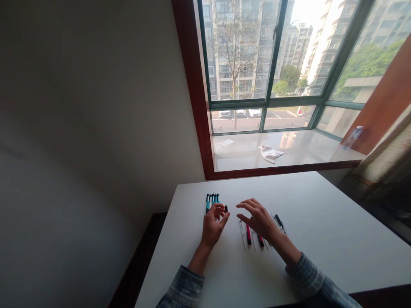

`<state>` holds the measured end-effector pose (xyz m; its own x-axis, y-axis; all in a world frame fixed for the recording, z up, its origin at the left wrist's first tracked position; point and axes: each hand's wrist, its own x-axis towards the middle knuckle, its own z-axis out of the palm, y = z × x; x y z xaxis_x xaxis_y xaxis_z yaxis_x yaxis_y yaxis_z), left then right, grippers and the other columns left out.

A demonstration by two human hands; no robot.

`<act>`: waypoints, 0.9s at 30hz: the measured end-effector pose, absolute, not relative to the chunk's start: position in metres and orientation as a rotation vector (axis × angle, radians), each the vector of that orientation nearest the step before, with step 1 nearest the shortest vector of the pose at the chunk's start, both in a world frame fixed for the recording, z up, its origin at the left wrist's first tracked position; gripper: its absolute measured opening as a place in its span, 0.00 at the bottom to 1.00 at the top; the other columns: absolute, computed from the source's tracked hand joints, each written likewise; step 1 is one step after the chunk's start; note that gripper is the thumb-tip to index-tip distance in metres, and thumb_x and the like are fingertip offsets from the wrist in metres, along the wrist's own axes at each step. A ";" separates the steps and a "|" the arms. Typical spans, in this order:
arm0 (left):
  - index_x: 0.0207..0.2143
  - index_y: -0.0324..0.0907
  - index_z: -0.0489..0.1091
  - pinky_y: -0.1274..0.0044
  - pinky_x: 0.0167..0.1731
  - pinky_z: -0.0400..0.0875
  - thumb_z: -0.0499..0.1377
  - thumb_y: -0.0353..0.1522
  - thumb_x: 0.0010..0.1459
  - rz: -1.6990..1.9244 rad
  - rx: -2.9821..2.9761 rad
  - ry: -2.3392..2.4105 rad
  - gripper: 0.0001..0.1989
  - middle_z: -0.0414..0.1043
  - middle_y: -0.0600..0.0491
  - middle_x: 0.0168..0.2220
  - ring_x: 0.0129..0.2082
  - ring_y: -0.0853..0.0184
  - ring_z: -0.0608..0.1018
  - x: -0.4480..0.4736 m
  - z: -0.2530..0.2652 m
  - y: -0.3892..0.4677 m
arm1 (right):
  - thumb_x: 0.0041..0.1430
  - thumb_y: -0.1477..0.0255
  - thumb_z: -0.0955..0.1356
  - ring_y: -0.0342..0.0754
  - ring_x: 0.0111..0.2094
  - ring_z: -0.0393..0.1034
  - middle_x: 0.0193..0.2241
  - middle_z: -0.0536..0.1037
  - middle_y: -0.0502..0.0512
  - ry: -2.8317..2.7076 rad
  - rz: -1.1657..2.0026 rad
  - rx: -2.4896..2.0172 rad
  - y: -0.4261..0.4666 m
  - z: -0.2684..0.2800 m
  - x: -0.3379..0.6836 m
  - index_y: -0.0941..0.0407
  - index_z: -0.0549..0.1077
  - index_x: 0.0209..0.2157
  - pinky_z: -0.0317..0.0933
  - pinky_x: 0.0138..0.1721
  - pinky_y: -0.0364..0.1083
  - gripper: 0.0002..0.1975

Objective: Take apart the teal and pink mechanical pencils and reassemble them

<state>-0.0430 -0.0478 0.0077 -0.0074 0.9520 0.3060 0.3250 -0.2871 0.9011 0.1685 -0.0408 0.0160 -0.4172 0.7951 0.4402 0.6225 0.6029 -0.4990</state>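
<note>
Between the fingertips of my left hand (213, 224) is a small black pen piece (226, 208), perhaps a cap or barrel end; most of it is hidden. My right hand (258, 218) is held open, thumb and fingers apart, a little to the right of that piece. Just behind my left hand several teal and black pens (212, 198) lie side by side. Below my right hand are red and black pen parts (248, 234) and thin clear refills (242, 235), partly covered by the hand. A black pen part (279, 222) lies to its right.
Everything lies on a white table (334, 239) that meets a wall at the left. Beyond its far edge, a window sill (237, 160) holds a crumpled white cloth or tissue (270, 153) and a clear bottle (352, 137). A curtain (379, 158) hangs at the right.
</note>
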 end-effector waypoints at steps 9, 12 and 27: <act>0.39 0.45 0.76 0.73 0.34 0.73 0.62 0.35 0.61 1.328 1.883 1.457 0.05 0.79 0.52 0.35 0.32 0.64 0.79 -0.045 0.005 -0.045 | 0.67 0.67 0.69 0.54 0.40 0.72 0.36 0.83 0.56 -2.336 0.422 -1.235 -0.029 0.004 0.178 0.52 0.82 0.38 0.66 0.45 0.51 0.08; 0.39 0.45 0.76 0.72 0.35 0.73 0.61 0.35 0.61 1.316 1.933 1.454 0.05 0.79 0.51 0.36 0.33 0.63 0.79 -0.044 0.003 -0.045 | 0.68 0.65 0.68 0.53 0.39 0.73 0.36 0.83 0.55 -2.099 0.512 -1.201 -0.025 0.005 0.180 0.52 0.82 0.38 0.67 0.43 0.50 0.10; 0.39 0.46 0.78 0.69 0.43 0.73 0.64 0.33 0.61 1.267 2.019 1.287 0.04 0.80 0.51 0.38 0.40 0.60 0.79 -0.037 0.005 -0.045 | 0.59 0.61 0.74 0.52 0.38 0.79 0.37 0.85 0.56 -1.602 1.091 -0.962 -0.024 -0.011 0.173 0.54 0.83 0.42 0.72 0.41 0.48 0.13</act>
<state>-0.0372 -0.0446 0.0052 0.1522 0.8717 0.4658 0.4797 -0.4772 0.7363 0.1726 -0.0243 -0.0110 -0.2503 0.9314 0.2644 0.0953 0.2955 -0.9506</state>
